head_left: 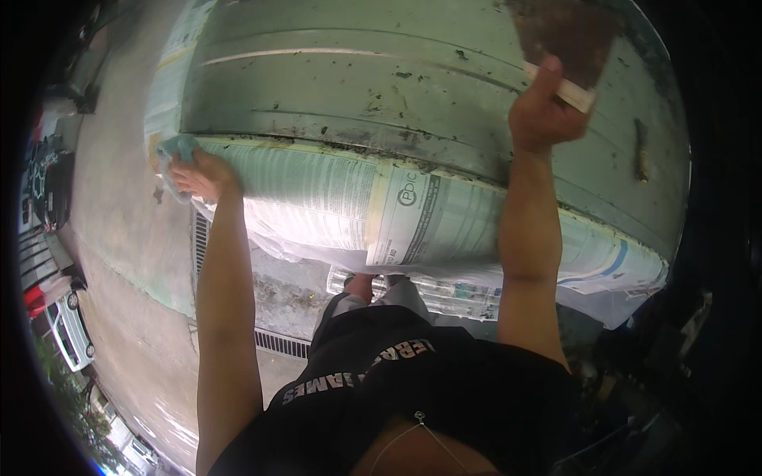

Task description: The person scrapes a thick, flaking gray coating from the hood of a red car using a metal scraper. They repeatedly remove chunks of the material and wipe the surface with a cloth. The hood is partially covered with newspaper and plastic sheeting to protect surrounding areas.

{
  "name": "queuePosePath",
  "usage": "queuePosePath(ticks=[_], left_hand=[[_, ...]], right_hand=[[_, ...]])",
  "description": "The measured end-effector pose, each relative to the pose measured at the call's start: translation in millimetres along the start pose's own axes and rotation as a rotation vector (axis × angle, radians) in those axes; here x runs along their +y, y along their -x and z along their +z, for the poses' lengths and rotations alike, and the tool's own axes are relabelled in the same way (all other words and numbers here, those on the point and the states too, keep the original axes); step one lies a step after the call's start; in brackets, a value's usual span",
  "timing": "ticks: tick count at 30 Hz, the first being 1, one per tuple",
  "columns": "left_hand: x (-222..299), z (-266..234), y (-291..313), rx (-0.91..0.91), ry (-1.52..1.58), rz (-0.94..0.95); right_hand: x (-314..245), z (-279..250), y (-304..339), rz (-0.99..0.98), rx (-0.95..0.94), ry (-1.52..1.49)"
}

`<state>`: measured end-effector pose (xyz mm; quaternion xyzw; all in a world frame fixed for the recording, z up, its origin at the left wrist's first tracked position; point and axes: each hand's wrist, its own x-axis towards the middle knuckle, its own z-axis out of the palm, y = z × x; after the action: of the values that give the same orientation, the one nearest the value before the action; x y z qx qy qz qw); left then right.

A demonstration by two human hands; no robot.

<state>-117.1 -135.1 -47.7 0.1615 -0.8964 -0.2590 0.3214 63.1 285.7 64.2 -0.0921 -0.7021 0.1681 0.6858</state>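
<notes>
Pale green panel (357, 95) fills 12 o'clock, dark flecks (403, 74) across it; printed paper (309, 190) lines its near edge; concrete floor (123, 230) at 9. Right hand (548, 120), 2 o'clock, pinches brown plate (567, 41) by its pale near edge, thumb on top, other fingers mostly hidden. Plate judged light, stiff; that edge suits a hold. Left hand (206, 174), 10 o'clock: fingers over blue cloth (181, 146) at panel corner; cannot tell whether they close on it. Cloth likely soft, limp; best bunched.

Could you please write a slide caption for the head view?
Left hand on a blue cloth, right hand gripping a brown plate over a green panel edged with printed paper.
</notes>
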Motion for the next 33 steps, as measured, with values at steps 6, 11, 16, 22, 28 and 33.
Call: queuePosePath(ticks=[6,11,16,22,28,33], left_hand=[[-1.4,2.9,-5.3,0.037,0.011,0.016],[17.2,-9.6,-0.9,-0.019,0.085,-0.105],[21.3,-13.7,1.0,-0.078,0.065,-0.133],[21.1,-12.3,-0.3,-0.099,0.062,-0.146],[24.6,-13.2,0.0,-0.121,0.045,-0.158],[28.7,-11.7,2.7,-0.107,0.049,-0.123]], right_hand=[[-15.6,5.1,2.2,0.074,0.064,-0.189],[-36.4,11.8,14.1,0.009,-0.129,-0.237],[-43.3,13.1,14.6,0.015,-0.183,-0.222],[-36.6,12.7,13.4,0.064,-0.178,-0.183],[-22.9,16.0,12.9,-0.004,-0.199,-0.076],[-13.1,9.7,8.8,-0.249,-0.283,-0.098]])
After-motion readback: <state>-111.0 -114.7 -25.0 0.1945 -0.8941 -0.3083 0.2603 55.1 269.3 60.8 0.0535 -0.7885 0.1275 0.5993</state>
